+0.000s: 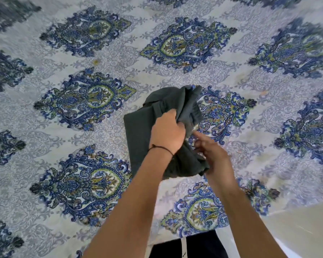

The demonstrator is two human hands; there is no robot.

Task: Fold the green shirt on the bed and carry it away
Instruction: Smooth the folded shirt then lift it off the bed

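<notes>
The dark green shirt [138, 131] is a folded bundle lifted a little above the bed [119, 67], near the middle of the view. My left hand [167, 132] is clenched on the bundle's top right part, bunching the cloth. My right hand [212, 152] is blurred at the bundle's lower right edge, fingers against the cloth; its grip is not clear. A thin dark cord sits on my left wrist. The underside of the shirt is hidden.
The bed's sheet is pale with large blue and green ornamental medallions and fills most of the view. Its near edge runs along the lower right, with pale floor [306, 229] beyond. My dark trousers [194, 246] show at the bottom.
</notes>
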